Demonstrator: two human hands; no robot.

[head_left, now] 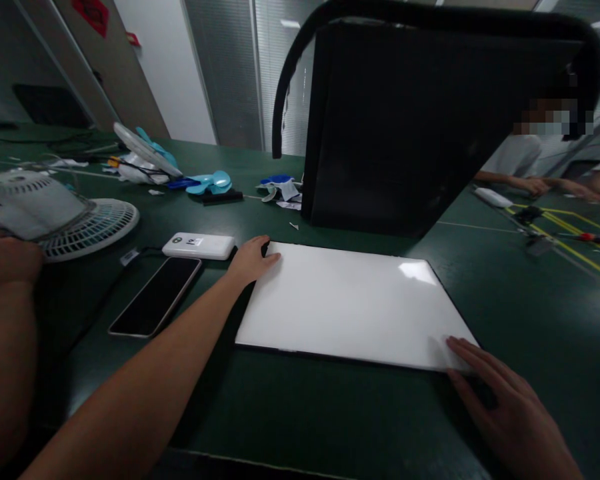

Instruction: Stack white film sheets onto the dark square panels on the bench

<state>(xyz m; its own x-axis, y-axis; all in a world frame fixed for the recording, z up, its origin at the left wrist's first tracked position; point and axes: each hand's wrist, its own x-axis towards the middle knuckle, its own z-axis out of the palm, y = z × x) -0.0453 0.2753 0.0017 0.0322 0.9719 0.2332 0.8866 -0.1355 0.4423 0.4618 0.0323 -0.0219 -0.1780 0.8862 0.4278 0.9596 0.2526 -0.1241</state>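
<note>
A flat, white rectangular panel with thin black edges lies on the green table, its glossy face up. My left hand grips its far left corner, thumb on the white face and fingers at the edge. At the near right corner, my right hand holds the panel, fingers over the top and thumb by the front edge. Both hands touch the panel's rim. Left of my left hand are a white power bank with a cable and a dark-screened phone.
A large black board-like object stands behind the panel. White fan parts and light blue fan blades lie at the left. Another person's arm reaches in there. At the far right sit other people, near yellow strips.
</note>
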